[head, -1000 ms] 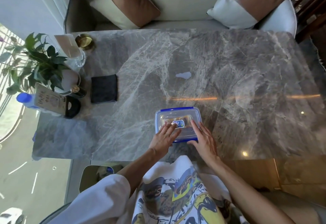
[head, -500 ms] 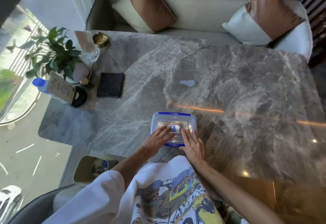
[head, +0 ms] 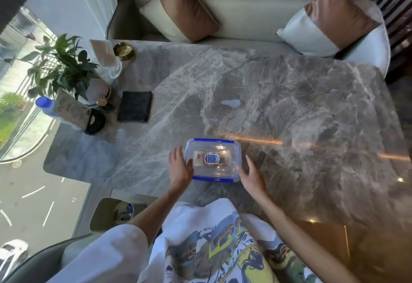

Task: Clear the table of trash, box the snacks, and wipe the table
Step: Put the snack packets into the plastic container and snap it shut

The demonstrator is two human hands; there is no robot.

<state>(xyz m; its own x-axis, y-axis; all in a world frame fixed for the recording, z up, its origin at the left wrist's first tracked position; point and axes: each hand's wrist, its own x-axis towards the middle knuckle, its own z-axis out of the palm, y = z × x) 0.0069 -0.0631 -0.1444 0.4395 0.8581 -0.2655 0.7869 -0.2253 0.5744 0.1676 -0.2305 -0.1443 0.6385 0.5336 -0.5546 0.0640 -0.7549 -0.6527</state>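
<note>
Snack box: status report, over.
Left hand open at the snack box side, right hand open beside it. Lid on, snack inside. Puddle unwiped; cloth untouched.

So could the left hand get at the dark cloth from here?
Probably yes. The left hand is open beside the box, holding nothing, and the marble between it and the cloth looks bare. The cloth lies flat, clear of the bottle and plant.

The desk (head: 289,95) is grey with white veins. The box (head: 213,160) is clear with a blue rim. The cloth (head: 134,106) is black. The plant (head: 60,64) is green. The cushions (head: 187,10) are brown and cream.
</note>
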